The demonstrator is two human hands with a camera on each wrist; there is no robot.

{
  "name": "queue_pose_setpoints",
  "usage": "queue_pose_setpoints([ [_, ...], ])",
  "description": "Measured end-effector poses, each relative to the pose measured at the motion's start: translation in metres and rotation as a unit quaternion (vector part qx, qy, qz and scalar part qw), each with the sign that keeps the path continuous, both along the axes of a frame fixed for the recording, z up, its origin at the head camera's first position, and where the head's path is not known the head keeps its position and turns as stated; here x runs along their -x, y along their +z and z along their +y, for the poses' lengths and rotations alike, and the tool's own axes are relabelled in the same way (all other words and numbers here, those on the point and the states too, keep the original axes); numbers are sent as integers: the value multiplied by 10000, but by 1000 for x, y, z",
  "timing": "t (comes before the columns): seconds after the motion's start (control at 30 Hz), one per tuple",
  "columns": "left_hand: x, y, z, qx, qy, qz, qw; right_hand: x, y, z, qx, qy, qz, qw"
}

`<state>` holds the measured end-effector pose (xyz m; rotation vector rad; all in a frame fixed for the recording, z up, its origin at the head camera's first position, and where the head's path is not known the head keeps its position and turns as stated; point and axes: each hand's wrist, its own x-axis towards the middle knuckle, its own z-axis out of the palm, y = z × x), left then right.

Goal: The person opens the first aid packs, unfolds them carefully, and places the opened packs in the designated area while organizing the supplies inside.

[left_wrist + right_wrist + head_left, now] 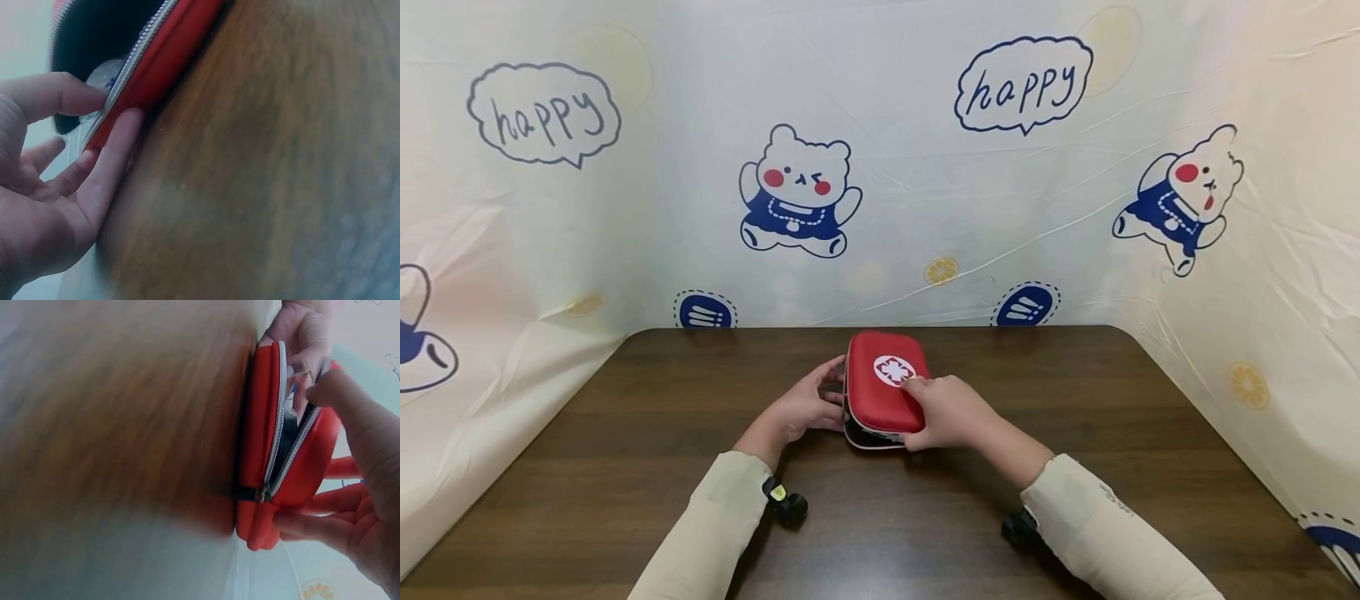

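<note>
A red first-aid case (871, 400) with a white cross emblem lies on the table, its zipper (278, 406) undone and its lid partly raised. My left hand (801, 410) is at the case's left side; in the left wrist view its thumb and a finger pinch the zippered rim of the lower half. Over the right side, my right hand (953, 412) grips the lid, thumb at the lid's edge and fingers on its outer face. Through the gap, a clear plastic item (103, 75) shows inside the dark interior; the other contents are hidden.
The dark wooden table (625, 467) extends around the case. Behind it and along both sides hangs a pale curtain (910, 208) printed with bears and the word "happy". A black wrist camera (788, 507) is strapped to the left forearm, another (1019, 528) to the right.
</note>
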<state>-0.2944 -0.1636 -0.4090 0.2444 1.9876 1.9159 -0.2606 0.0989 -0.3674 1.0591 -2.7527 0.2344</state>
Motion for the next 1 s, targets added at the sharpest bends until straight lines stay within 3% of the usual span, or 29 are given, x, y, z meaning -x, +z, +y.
queue_pose_setpoints([
  [0.47, -1, 3, 6, 383, 131, -47, 9992, -9, 1, 19, 1010, -504, -113, 9935],
  [0.77, 2, 1, 8, 550, 263, -124, 9981, -15, 5, 29, 2160, -156, -497, 9750],
  [1.0, 0, 4, 9, 732, 302, -258, 9965, -18, 10, 45, 3026, -60, -748, 9502],
])
